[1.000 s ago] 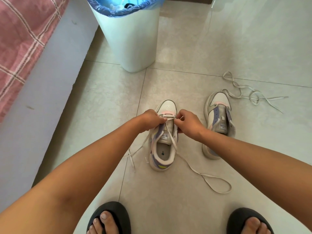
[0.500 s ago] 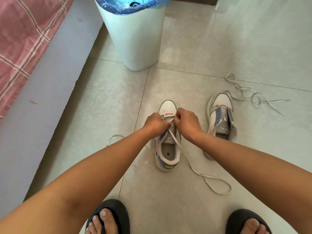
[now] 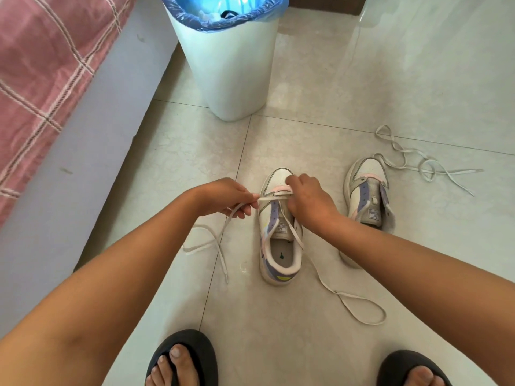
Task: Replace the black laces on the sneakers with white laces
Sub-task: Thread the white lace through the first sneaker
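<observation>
A white sneaker point(image 3: 280, 246) with purple and pink trim stands on the floor between my arms, toe pointing away. A white lace point(image 3: 223, 232) runs through its front eyelets. My left hand point(image 3: 223, 199) pinches the lace just left of the shoe and holds it taut; its loose end trails on the floor. My right hand point(image 3: 309, 201) rests on the shoe's front and grips it near the eyelets. The lace's other end point(image 3: 359, 305) loops on the floor to the right. A second sneaker point(image 3: 367, 201) without a lace stands further right.
Another loose white lace point(image 3: 418, 162) lies tangled beyond the second sneaker. A white bin point(image 3: 231, 68) with a blue liner stands ahead. A bed edge point(image 3: 69, 135) with a pink checked cover runs along the left. My sandalled feet point(image 3: 181, 360) are at the bottom.
My left hand has moved left away from the shoe, drawing the lace out through the eyelet. My right hand has shifted onto the shoe's front.
</observation>
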Motion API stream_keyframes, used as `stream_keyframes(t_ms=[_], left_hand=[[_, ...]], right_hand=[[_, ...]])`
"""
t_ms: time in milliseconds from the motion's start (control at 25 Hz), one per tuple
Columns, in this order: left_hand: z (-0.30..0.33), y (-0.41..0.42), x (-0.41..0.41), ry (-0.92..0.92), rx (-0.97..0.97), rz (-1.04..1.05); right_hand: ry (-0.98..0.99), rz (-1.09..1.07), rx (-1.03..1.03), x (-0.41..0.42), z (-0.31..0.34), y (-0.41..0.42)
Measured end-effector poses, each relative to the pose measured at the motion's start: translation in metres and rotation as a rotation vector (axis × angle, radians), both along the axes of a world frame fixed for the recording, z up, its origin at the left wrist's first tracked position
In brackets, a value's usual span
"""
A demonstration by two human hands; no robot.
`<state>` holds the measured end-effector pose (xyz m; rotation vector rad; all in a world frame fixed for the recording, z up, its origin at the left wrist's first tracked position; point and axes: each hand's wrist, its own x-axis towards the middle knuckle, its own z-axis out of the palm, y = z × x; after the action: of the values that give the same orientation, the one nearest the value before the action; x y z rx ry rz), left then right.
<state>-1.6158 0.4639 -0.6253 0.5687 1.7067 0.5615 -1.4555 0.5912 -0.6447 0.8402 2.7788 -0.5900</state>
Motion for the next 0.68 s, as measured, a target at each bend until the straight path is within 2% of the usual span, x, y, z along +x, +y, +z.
stream_keyframes(t_ms=[40,120,200,280,480,560,680], left_hand=[[0.004,-0.004,-0.004,-0.048,0.042,0.052],[0.011,-0.009,-0.008,-0.112,0.104,0.087],[0.016,-0.013,-0.006,-0.126,0.135,0.057],[0.020,-0.020,-0.009,-0.120,0.145,0.065],[0.019,-0.064,-0.033,-0.131,0.122,0.196],[0.014,-0.082,-0.043,-0.137,0.087,0.253],[0.007,-0.106,-0.058,-0.134,0.037,0.328]], right_hand=[[0.044,0.150,0.076,-0.003,0.003,-0.003],[0.239,0.368,0.104,-0.011,0.011,-0.012],[0.345,0.388,0.100,-0.019,0.018,-0.017],[0.341,0.186,0.007,-0.027,0.020,-0.012],[0.429,-0.850,-0.670,-0.024,0.023,0.050],[0.396,-1.073,-0.865,-0.013,0.014,0.065],[0.346,-1.200,-0.991,0.000,0.003,0.070]])
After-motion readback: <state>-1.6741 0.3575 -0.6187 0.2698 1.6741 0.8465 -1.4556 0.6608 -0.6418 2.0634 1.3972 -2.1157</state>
